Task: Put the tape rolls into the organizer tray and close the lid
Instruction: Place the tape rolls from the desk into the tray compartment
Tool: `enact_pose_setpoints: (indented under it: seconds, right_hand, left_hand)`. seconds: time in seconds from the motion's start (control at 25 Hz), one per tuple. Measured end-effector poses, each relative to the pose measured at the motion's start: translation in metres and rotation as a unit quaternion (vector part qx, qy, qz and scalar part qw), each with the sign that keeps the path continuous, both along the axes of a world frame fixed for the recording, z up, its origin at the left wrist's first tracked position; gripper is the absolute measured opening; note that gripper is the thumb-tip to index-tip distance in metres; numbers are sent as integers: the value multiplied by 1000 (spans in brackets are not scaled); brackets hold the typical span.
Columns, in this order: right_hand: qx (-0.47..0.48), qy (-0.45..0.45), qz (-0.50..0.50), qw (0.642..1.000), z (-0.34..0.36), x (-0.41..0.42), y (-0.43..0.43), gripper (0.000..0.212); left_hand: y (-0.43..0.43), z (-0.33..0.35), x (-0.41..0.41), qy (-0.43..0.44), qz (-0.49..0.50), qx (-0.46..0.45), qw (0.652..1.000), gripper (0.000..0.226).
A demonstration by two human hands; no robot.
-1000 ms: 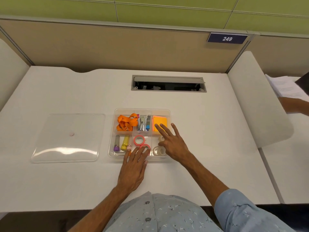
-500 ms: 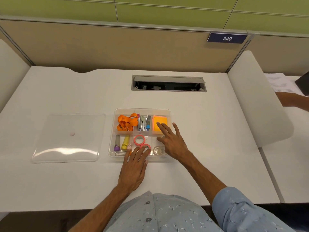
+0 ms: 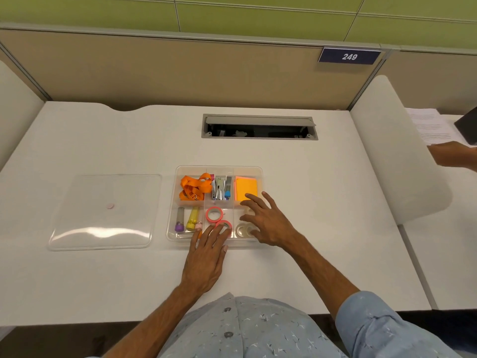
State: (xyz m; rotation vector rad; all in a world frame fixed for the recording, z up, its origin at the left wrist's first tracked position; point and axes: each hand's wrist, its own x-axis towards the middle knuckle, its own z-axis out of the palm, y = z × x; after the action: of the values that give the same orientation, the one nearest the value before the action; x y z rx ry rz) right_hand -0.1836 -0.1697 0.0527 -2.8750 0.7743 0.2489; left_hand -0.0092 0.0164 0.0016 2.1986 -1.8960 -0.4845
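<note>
A clear organizer tray (image 3: 260,174) sits in the middle of the white desk. Two pink tape rolls (image 3: 214,214) lie in its front middle compartment. Clear tape rolls (image 3: 242,230) lie in the front right compartment. My left hand (image 3: 206,257) rests flat over the tray's front edge, fingertips touching the nearer pink roll. My right hand (image 3: 268,220) hovers with spread fingers over the front right compartment, holding nothing. The clear lid (image 3: 103,213) lies flat on the desk to the left of the tray.
The tray also holds an orange lanyard (image 3: 192,188), a stapler (image 3: 219,188), orange sticky notes (image 3: 246,188) and markers (image 3: 192,218). A cable slot (image 3: 258,126) opens behind it. Another person's arm (image 3: 454,155) and papers lie beyond the white divider (image 3: 397,156) at right.
My right hand has drawn back slightly toward the tray's right side, uncovering the clear rolls. The left hand has stayed put. The other person's arm shifted.
</note>
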Motion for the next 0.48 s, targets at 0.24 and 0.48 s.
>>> enact_pose_setpoints:
  seconds: [0.24,0.48]
  right_hand:
    - [-30,-10,-21,999,-4,18,5,41]
    - [-30,-13,-73,997,-6,23,10,41]
  left_hand:
    - [0,1,-1,-5,-1,7,1000,71]
    - [1,0,-1,-4,-1,-1,1000,72]
